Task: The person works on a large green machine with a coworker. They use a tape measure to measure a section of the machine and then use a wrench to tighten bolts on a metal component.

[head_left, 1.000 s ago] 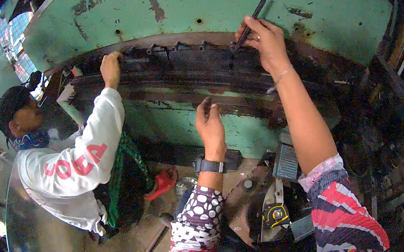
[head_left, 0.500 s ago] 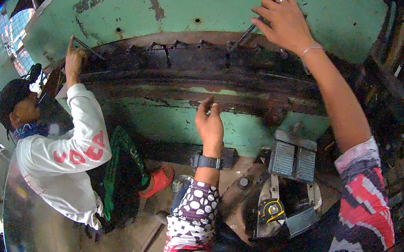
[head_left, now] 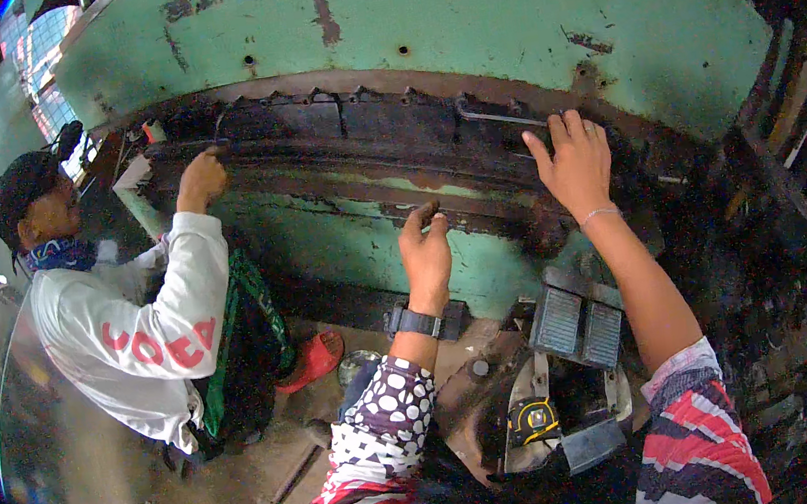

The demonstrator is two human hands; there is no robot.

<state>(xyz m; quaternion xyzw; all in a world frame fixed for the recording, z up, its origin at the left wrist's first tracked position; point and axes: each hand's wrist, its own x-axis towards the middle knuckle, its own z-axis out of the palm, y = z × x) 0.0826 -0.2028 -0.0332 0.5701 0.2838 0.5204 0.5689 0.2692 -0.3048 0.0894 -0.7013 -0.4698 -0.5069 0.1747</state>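
An L-shaped hex key has its bent end at a bolt in the dark bar along the green machine. At the key's long end is my right hand, fingers over the tip and thumb below it. My left hand, a watch on its wrist, is at the lower ledge of the machine. Its fingers are half bent with a small gap to the thumb, and I see nothing held. On the left, a co-worker's hand is raised at the same bar, by another thin rod.
The co-worker crouches close on my left. Below my hands are a double metal foot pedal and a yellow-black tape measure. A hammer lies on the floor, near a red sandal. Dark machine parts crowd the right side.
My right hand has come down with the hex key's long end, which has swung from slanting upward to nearly level. The co-worker's hand has also dropped. My left hand has hardly moved.
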